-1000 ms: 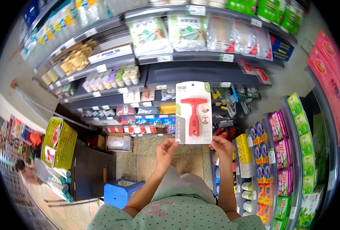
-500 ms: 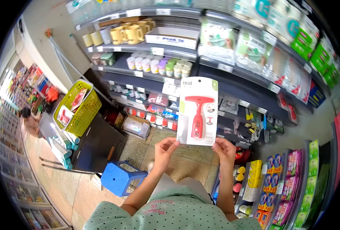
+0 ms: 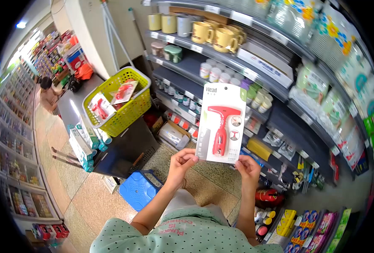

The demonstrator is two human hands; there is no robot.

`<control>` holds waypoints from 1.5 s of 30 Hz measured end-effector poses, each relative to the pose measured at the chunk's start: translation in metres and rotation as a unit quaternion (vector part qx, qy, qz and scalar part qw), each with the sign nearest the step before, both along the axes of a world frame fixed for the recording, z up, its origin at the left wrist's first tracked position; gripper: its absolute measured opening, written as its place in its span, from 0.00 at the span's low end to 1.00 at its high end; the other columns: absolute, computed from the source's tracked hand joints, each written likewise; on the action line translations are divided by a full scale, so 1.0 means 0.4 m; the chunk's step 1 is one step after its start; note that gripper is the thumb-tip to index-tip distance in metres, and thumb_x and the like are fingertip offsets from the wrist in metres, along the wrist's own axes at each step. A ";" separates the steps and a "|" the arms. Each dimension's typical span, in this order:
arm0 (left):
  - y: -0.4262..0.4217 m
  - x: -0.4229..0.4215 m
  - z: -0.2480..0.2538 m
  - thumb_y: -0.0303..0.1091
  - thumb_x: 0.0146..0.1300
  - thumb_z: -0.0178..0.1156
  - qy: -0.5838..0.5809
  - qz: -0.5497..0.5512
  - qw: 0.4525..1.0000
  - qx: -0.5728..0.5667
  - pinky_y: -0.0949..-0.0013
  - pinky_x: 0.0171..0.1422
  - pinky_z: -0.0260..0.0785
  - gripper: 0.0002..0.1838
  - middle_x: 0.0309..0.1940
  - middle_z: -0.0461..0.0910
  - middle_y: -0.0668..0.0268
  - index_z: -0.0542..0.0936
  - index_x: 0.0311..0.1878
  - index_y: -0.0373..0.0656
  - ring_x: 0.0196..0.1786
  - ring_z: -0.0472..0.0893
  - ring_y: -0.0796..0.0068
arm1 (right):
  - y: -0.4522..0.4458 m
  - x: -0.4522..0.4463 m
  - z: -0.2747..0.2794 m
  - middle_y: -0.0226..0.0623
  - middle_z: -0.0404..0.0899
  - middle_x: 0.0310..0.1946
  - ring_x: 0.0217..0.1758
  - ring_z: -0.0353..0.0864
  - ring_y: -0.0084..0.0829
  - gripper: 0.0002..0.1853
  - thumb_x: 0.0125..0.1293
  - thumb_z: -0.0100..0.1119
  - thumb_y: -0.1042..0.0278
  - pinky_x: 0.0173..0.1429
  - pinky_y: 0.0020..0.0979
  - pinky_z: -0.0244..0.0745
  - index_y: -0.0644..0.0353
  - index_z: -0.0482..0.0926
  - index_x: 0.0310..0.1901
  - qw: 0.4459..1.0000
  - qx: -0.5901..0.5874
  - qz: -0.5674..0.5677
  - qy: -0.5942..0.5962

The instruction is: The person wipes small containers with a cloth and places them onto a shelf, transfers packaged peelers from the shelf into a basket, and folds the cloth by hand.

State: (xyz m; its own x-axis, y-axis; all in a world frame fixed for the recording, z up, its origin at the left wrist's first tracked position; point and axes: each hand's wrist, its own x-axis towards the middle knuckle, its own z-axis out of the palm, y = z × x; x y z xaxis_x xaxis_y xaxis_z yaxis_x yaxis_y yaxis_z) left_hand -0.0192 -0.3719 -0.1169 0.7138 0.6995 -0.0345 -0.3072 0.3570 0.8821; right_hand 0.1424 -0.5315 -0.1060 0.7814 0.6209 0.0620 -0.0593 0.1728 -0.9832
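A white blister pack (image 3: 221, 122) holding a red T-shaped tool (image 3: 222, 130) stands upright in front of me, its printed face toward me. My left hand (image 3: 182, 165) pinches its lower left corner between thumb and fingers. At the lower right corner, my right hand (image 3: 248, 168) grips it in the same way. The tool's exact kind I cannot make out. To the left, a yellow-green basket (image 3: 121, 119) rests on a dark counter, with similar red-and-white packs (image 3: 125, 91) inside.
Shelves with yellow mugs (image 3: 225, 39), jars and plastic packs rise ahead and to the right. Toothpaste-like boxes (image 3: 80, 145) lie on the dark counter (image 3: 128, 145). A blue stool (image 3: 139, 192) stands on the floor at left. Another person (image 3: 48, 95) is farther back.
My view has turned left, so the basket, counter and shelves appear farther right. Both hands keep hold of the blister pack at its lower corners.
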 end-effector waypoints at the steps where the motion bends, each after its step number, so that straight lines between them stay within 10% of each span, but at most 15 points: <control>1: 0.036 -0.017 0.000 0.23 0.62 0.60 -0.002 -0.001 1.000 -0.001 0.78 0.51 0.67 0.12 0.36 0.84 0.67 0.78 0.49 0.35 0.40 0.79 0.84 | 0.042 -0.008 -0.002 0.32 0.81 0.35 0.36 0.78 0.19 0.09 0.61 0.62 0.80 0.44 0.20 0.73 0.70 0.79 0.43 1.000 -0.003 0.004 -0.004; 20: 0.500 -0.323 -0.084 0.25 0.64 0.58 -0.051 0.269 0.961 -0.020 0.66 0.63 0.67 0.19 0.45 0.83 0.60 0.71 0.59 0.35 0.48 0.81 0.72 | 0.655 -0.241 -0.020 0.33 0.81 0.37 0.39 0.78 0.20 0.16 0.72 0.51 0.63 0.44 0.23 0.72 0.66 0.77 0.54 0.966 -0.045 0.255 0.014; 45: 0.698 -0.385 -0.214 0.31 0.65 0.61 -0.024 0.418 0.905 -0.074 0.79 0.44 0.66 0.08 0.39 0.85 0.63 0.77 0.45 0.43 0.39 0.80 0.82 | 0.700 -0.281 -0.036 0.33 0.81 0.36 0.39 0.78 0.21 0.15 0.71 0.53 0.64 0.45 0.22 0.71 0.65 0.78 0.52 0.956 -0.055 0.287 0.008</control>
